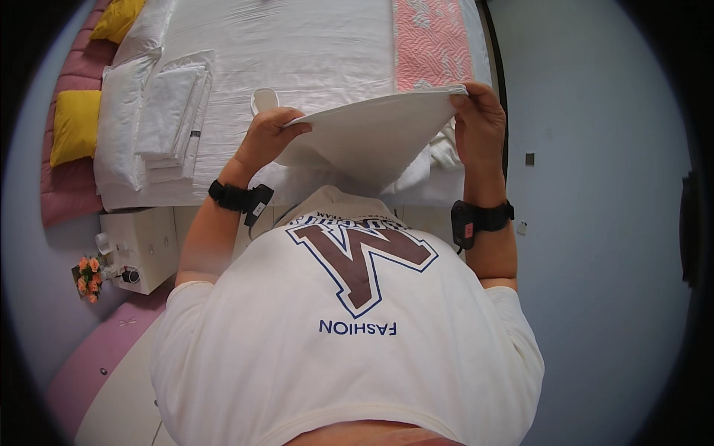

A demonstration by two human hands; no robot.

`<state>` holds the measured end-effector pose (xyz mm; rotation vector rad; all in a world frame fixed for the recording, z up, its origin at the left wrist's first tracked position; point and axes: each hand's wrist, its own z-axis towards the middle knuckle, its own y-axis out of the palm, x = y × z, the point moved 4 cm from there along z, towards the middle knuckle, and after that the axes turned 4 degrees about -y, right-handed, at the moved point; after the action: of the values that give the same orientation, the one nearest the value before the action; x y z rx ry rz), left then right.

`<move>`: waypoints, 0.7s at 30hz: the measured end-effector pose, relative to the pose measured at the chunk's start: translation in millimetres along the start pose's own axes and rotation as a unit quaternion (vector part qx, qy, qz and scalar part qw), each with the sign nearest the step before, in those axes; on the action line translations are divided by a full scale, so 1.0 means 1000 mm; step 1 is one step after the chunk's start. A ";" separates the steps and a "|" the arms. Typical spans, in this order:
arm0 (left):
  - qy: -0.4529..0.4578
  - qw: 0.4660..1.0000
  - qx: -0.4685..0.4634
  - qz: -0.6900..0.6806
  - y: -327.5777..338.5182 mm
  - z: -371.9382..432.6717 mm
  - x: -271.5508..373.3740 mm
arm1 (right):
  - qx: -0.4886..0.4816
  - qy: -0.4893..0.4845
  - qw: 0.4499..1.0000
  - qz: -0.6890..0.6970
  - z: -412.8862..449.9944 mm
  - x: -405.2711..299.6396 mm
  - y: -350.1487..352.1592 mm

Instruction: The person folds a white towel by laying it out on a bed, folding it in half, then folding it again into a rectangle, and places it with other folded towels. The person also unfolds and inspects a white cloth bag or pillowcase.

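Note:
A white folded cloth (379, 128) hangs between my two hands above the near side of the bed. My left hand (273, 134) pinches its left corner, thumb on the near face. My right hand (478, 114) grips the opposite corner, a little higher in the picture, where several folded layers show at the edge. The cloth's lower part droops and curves toward my shirt. Just beyond my left hand lies a white slipper-like item (265, 100), partly hidden by that hand. Crumpled white fabric (443, 148) rests on the bed beside my right hand, partly behind the cloth.
On the bed's white sheet (301, 50), a stack of folded white linens (170, 114) sits left, near white pillows (120, 122) and a yellow cushion (77, 128). A pink patterned bed runner (432, 44) crosses the right end. A nightstand (148, 245) and orange flowers (89, 276) stand lower left.

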<state>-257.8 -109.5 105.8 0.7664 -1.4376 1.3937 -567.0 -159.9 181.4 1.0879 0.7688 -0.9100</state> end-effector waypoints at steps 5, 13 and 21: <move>0.028 0.985 -0.048 0.162 0.004 -0.002 -0.001 | 0.020 -0.029 0.999 -0.011 0.003 -0.030 -0.010; -0.079 0.919 -0.005 0.386 -0.018 -0.029 -0.083 | 0.225 -0.156 0.952 -0.136 -0.022 -0.100 -0.092; -0.157 0.948 0.013 0.278 -0.043 -0.045 -0.105 | 0.214 -0.068 0.961 -0.159 -0.048 -0.077 -0.164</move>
<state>-173.4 -91.2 20.0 0.6418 -1.9940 1.7682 -751.3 -127.8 170.5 1.2793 0.6573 -1.4586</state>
